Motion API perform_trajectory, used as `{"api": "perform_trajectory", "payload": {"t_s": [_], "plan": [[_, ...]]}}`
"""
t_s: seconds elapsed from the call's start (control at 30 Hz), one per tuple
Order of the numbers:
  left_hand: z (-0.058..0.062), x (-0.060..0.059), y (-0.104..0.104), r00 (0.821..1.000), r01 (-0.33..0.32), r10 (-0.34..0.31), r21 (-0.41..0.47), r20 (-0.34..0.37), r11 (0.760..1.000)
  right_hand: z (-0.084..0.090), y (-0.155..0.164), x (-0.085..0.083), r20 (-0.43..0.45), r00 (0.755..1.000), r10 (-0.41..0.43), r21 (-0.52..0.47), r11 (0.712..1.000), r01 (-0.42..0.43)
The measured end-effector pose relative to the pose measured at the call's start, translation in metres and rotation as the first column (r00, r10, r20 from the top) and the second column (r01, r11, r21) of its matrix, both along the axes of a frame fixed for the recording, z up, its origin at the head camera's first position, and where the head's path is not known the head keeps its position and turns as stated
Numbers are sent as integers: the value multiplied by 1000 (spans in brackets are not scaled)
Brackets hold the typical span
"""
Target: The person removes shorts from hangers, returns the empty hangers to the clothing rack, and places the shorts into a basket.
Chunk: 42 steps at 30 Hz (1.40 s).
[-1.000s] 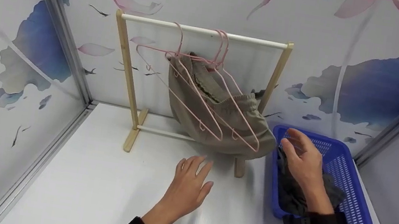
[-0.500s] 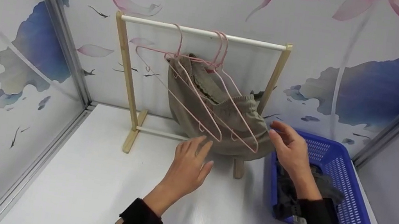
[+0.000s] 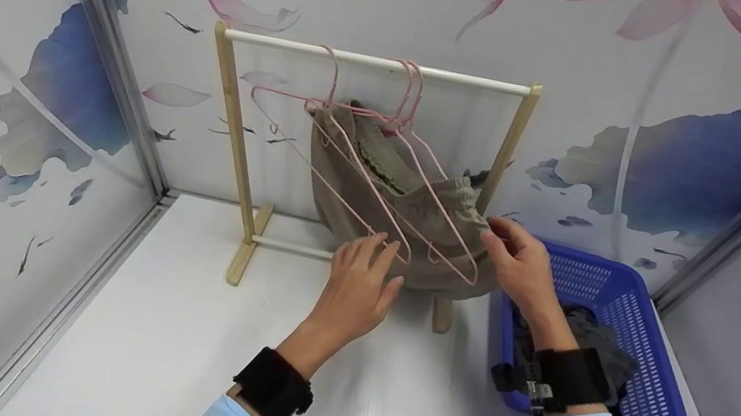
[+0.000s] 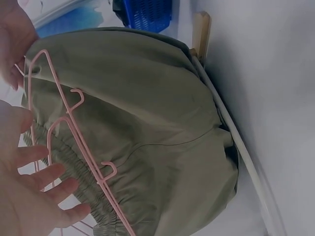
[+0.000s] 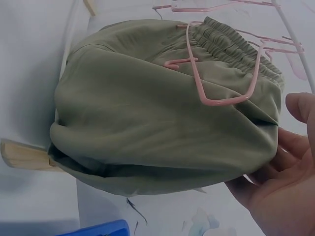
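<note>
Olive elastic-waist pants point(image 5: 147, 118) hang in a bunched curve from the clothes rack point(image 3: 292, 44), among several pink hangers point(image 3: 335, 78). At the right end of the cloth is my right hand point(image 3: 524, 269). In the right wrist view its fingers point(image 5: 290, 177) go behind the fabric, while the thumb stands apart from it in front. My left hand point(image 3: 356, 287), fingers spread and nearly straight, is by the lower corner of a hanger. In the left wrist view those fingertips lie close to the hangers and the gathered waistband point(image 4: 74, 167).
A blue perforated basket point(image 3: 663, 340) stands to the right, under my right forearm, with dark clothing point(image 3: 603, 345) in it. The rack's wooden foot point(image 3: 443, 314) rests on the white table point(image 3: 174, 340). Printed panels point(image 3: 608, 45) enclose the table at the back and sides.
Both hands have moved up toward the hanging pants. My right hand has shifted left from above the basket to the cloth's edge; my left hand has reached the hanger's lower corner.
</note>
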<state>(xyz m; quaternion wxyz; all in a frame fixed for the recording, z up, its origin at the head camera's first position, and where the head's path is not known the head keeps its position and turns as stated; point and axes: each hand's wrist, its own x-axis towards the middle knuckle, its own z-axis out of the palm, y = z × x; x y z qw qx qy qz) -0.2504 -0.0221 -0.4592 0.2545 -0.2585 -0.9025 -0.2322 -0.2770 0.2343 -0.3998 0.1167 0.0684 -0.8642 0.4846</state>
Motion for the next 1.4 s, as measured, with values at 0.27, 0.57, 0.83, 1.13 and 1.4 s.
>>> {"api": "perform_trajectory", "payload": {"t_s": [0.27, 0.57, 0.83, 1.13, 1.4], "plan": [[3, -7, 4, 1000, -21, 21, -10, 2, 1000, 2, -7, -11, 25, 1000, -6, 38, 999, 5], [5, -11, 8, 999, -19, 19, -8, 31, 1000, 3, -12, -17, -5, 1000, -24, 129, 991, 25], [7, -10, 9, 1000, -16, 16, 2, 14, 1000, -1, -17, -18, -265, 962, -65, 170, 979, 113], [6, -4, 9, 999, -12, 13, 22, -31, 1000, -6, -13, -15, -415, 896, -159, 151, 959, 241], [9, 2, 8, 998, -5, 7, 46, -55, 999, -6, -8, -10, -492, 841, -224, 118, 940, 319]]}}
